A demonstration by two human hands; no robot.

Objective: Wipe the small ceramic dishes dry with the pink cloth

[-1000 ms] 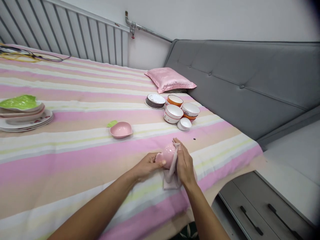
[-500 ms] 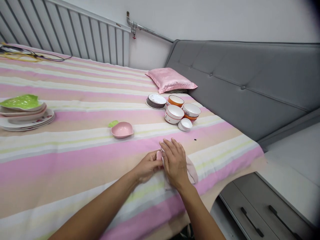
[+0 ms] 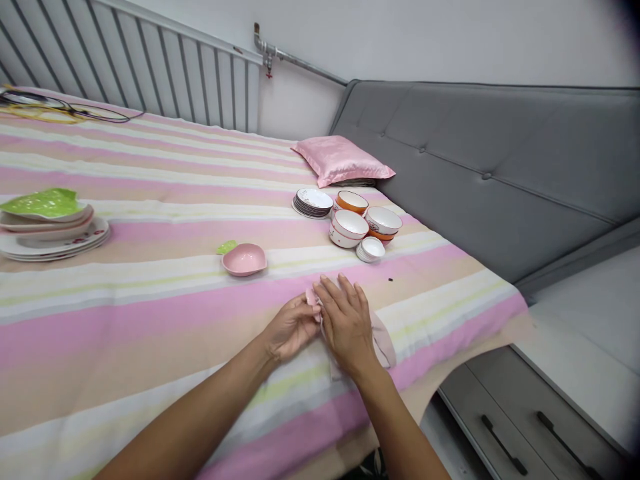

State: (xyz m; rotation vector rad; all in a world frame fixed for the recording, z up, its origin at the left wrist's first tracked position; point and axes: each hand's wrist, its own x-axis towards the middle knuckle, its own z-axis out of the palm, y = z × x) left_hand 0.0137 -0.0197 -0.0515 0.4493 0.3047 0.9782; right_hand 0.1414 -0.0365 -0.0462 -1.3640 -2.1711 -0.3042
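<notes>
Pinching pink dish [image 3: 311, 297] in left hand [image 3: 291, 328]; right hand [image 3: 347, 327] laid flat over cloth [image 3: 383, 341].

Holds both forearms [image 3: 200, 408] stretched forward and slanting together, the left hand [image 3: 293, 328] curled in a pinch, the right hand [image 3: 347, 327] back-up with fingers [image 3: 349, 292] nearly straight.

Two hands [image 3: 293, 330] [image 3: 347, 327]; one held pink piece [image 3: 312, 297]; one pink bowl [image 3: 244, 259]; one cloth [image 3: 383, 340]; one pillow [image 3: 343, 160]; two drawer handles [image 3: 504, 445] [image 3: 567, 443].

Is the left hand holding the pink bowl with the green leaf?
No, that bowl rests on the striped sheet, apart from the left hand.
</notes>
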